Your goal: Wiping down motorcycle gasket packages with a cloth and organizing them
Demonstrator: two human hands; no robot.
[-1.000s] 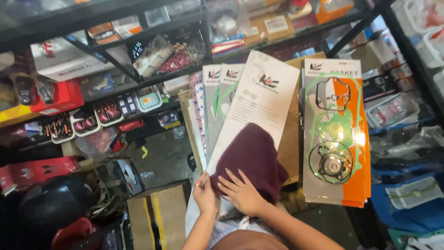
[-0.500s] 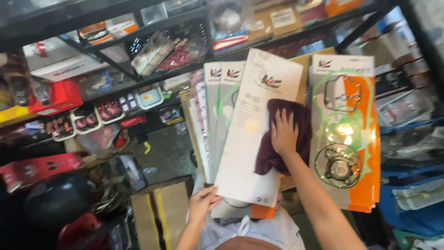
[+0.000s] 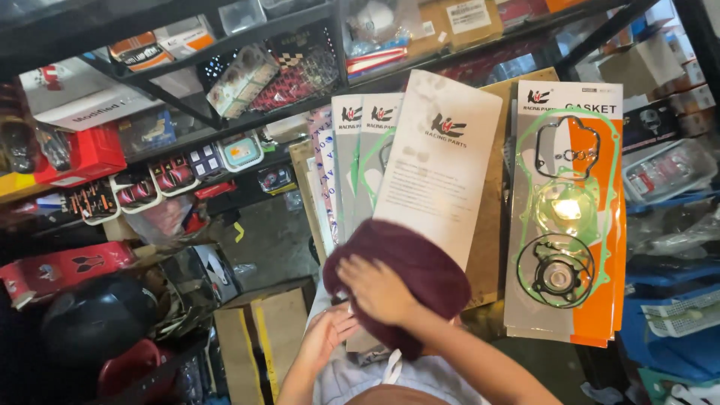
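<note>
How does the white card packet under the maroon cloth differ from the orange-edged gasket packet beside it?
The white card packet shows a plain printed back, tilted, with its lower end under the maroon cloth that the right hand presses on. The orange-edged gasket packet shows its clear front with green gaskets and a round part, stands nearly straight, and is uncovered and untouched. The left hand is at the white packet's lower end. Both are long, flat packets of similar shape.
</note>
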